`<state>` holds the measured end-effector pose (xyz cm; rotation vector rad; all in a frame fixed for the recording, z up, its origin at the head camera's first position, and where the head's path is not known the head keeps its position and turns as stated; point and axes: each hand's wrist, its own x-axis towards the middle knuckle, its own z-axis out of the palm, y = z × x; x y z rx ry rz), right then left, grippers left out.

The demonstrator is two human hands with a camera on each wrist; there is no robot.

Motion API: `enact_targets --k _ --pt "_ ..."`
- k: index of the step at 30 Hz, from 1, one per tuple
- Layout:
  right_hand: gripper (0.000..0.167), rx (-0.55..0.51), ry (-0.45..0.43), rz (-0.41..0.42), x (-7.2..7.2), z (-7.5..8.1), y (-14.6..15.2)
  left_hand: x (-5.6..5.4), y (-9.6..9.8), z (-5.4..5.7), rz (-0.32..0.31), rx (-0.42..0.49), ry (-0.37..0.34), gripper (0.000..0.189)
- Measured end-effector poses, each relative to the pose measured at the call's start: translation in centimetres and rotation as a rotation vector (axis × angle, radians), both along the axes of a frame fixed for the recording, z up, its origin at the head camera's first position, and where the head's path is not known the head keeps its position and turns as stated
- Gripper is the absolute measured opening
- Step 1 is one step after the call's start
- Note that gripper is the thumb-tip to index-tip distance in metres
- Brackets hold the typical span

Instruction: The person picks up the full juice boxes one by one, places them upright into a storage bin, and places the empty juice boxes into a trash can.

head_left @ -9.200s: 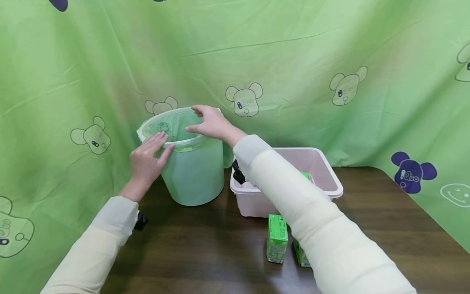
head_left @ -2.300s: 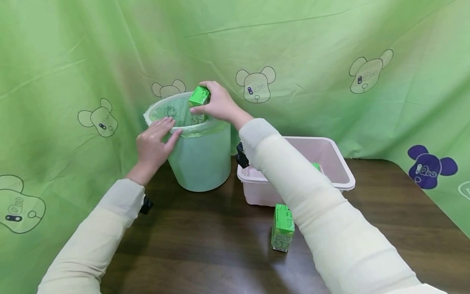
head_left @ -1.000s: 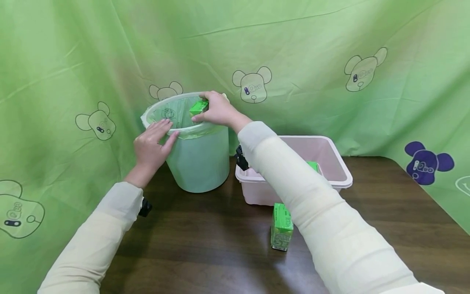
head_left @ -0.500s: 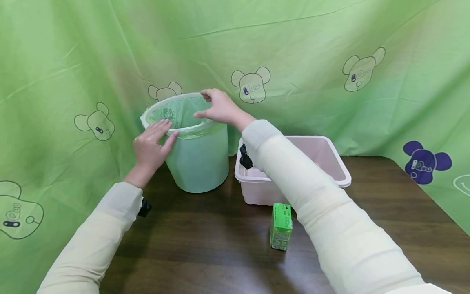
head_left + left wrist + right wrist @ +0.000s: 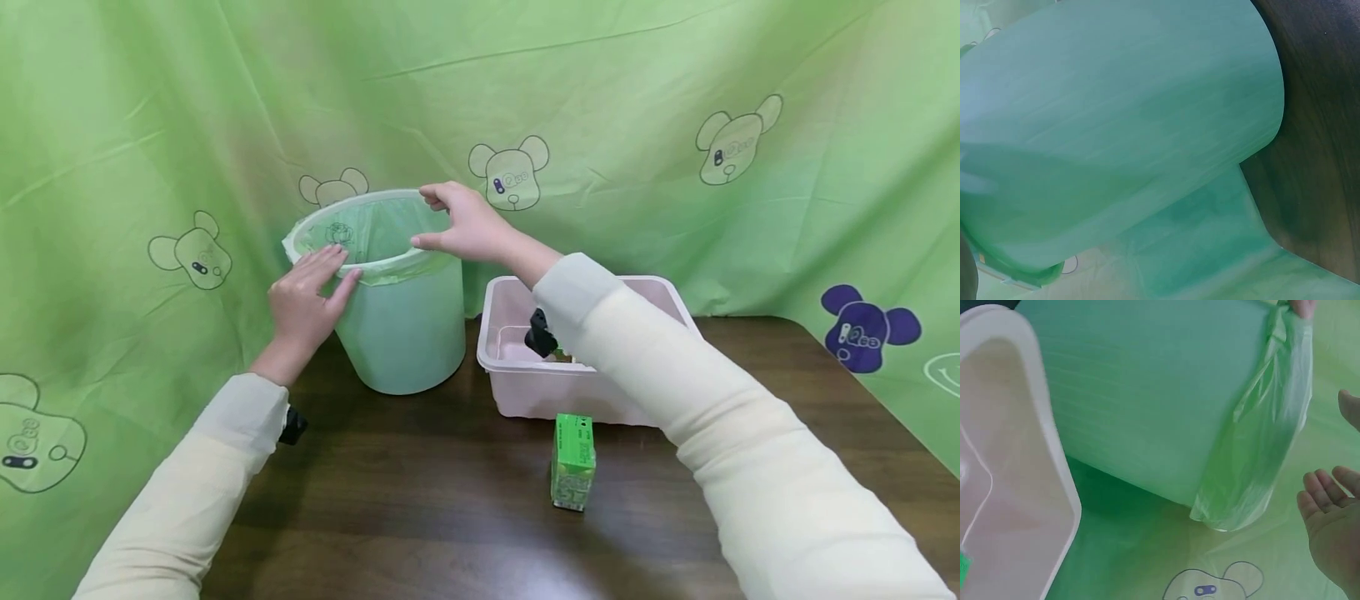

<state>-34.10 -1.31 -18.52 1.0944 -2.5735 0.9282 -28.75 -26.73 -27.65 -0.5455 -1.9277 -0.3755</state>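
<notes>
My left hand [image 5: 303,300] rests on the near left rim of a pale green trash bin [image 5: 401,342], fingers fairly straight over the edge and thumb on the outer side. A thin green liner bag [image 5: 393,271] is folded over that rim. Just off the rim's right side, my right hand [image 5: 472,225] holds nothing; its thumb and fingers stand apart. In the right wrist view the same hand [image 5: 1338,550] is clear of the bag. One green drink carton [image 5: 573,462] stands upright on the table. The bin's bottom is hidden from view.
A pale pink plastic tub [image 5: 517,392] stands right of the bin, partly behind my right sleeve [image 5: 675,375]. A bit of green [image 5: 963,569] shows inside it. The wooden table [image 5: 420,500] meets a green curtain [image 5: 615,108] behind.
My right hand lowered a green carton into the bin and let go of it, then drew back to the right, past the rim. My left hand has stayed on the rim.
</notes>
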Motion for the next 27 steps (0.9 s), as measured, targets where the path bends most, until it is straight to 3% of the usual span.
enact_targets --k 6,17,27 --pt "0.076 -0.014 0.010 0.033 1.6 -0.6 1.7 0.2 -0.4 0.0 0.014 -0.003 0.008 0.034" --pt "0.065 -0.146 0.049 0.106 3.7 -2.1 6.2 0.5 -0.7 0.0 0.014 0.005 0.004 0.035" --pt "0.060 -0.197 0.069 0.155 6.2 -4.9 9.6 0.5 -0.5 0.0 0.011 0.004 -0.001 0.034"
